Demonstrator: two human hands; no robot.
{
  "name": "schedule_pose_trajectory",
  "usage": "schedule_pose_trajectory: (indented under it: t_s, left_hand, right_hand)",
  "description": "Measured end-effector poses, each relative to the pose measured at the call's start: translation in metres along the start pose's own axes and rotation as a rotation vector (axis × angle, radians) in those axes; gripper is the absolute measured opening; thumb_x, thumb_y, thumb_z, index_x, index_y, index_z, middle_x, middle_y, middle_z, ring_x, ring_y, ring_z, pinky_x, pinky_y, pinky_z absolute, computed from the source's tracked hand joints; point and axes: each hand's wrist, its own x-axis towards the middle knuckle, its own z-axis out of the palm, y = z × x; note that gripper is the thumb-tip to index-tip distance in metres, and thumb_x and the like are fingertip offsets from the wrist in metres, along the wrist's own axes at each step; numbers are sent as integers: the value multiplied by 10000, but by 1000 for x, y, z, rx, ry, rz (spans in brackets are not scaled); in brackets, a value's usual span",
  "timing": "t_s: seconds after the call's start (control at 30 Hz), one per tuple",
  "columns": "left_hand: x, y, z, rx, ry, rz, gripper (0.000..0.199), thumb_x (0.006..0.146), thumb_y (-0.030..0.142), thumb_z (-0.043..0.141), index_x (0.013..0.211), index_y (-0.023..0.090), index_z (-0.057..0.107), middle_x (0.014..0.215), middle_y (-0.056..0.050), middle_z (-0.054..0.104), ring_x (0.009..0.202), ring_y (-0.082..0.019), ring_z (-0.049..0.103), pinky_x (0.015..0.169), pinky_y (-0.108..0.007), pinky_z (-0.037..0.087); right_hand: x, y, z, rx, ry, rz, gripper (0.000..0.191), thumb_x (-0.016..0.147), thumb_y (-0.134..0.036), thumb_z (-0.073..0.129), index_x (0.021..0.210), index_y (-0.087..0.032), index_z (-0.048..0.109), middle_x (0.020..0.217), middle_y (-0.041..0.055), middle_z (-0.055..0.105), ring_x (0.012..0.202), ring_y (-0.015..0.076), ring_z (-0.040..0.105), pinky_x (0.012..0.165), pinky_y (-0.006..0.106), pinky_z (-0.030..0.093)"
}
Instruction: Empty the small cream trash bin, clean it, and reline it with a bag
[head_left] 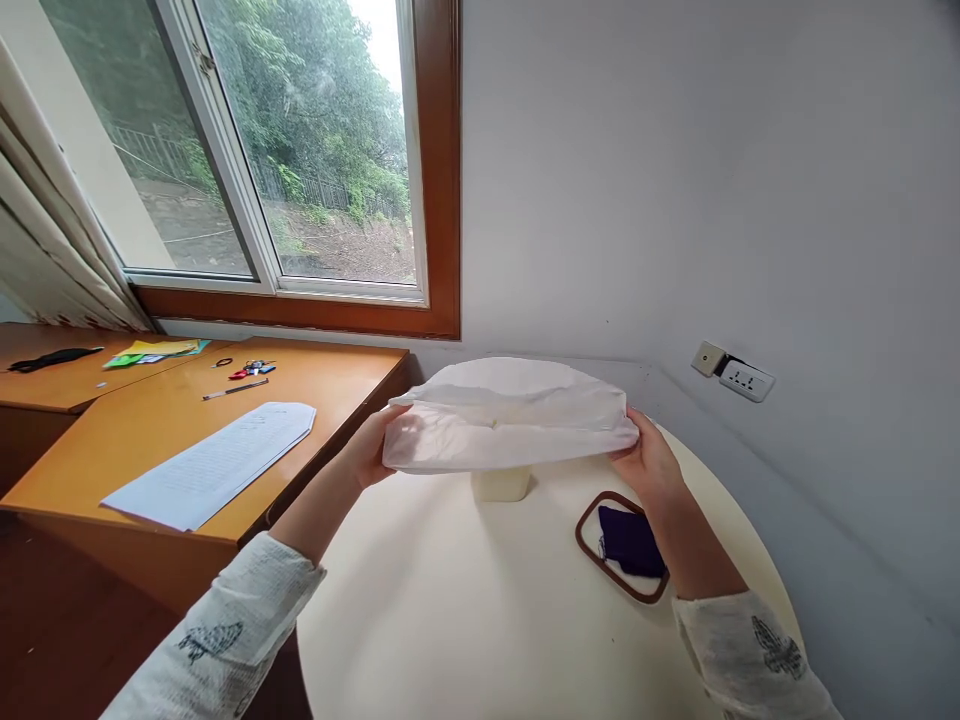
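A thin white bag-like sheet (510, 430) is stretched between my two hands above the round cream table (450, 620). My left hand (373, 447) grips its left end, and my right hand (646, 455) grips its right end. Behind and below the sheet stands a cream object (502, 486), mostly hidden. To the right, near my right forearm, a brown rounded frame (590, 548) lies on the table with a folded dark purple cloth (628, 540) inside it.
At left is a wooden desk (232, 440) with papers (217, 465), a pen (235, 390), keys (253, 369) and coloured sheets (156, 350). A wall with a socket (747, 380) borders the round table at the back and right.
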Motion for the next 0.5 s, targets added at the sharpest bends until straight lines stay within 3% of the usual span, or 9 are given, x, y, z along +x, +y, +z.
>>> schedule_pose_trajectory:
  t_s: [0.17, 0.3, 0.4, 0.5]
  left_hand:
    - [-6, 2, -20, -35, -97, -192, 356, 698, 500, 609, 725, 146, 614, 626, -56, 623, 482, -145, 565, 409, -227, 418]
    - [-9, -9, -34, 17, -162, -322, 452, 705, 591, 544, 696, 147, 626, 609, -68, 617, 537, -175, 582, 473, -252, 444]
    - [-10, -21, -39, 43, -158, -322, 452, 692, 591, 556, 731, 147, 632, 667, -69, 637, 609, -184, 604, 553, -258, 464]
    - [-5, -33, -34, 125, -97, -237, 444, 671, 583, 578, 744, 146, 615, 684, -61, 636, 617, -173, 599, 554, -243, 448]
  right_hand:
    - [-16, -4, -9, -146, -83, 103, 262, 713, -329, 631, 961, -246, 628, 943, 1, 678, 874, 214, 629, 688, 310, 539]
    - [-23, 4, -26, -233, -147, 116, 338, 704, -373, 641, 1015, -244, 622, 898, 29, 682, 850, 231, 633, 667, 323, 525]
    - [-21, 18, -42, -269, -125, 82, 307, 690, -386, 647, 965, -250, 635, 832, 19, 682, 802, 217, 634, 622, 305, 511]
    - [-15, 35, -52, -368, -30, 24, 219, 674, -404, 647, 834, -255, 636, 737, -2, 657, 689, 190, 622, 533, 277, 482]
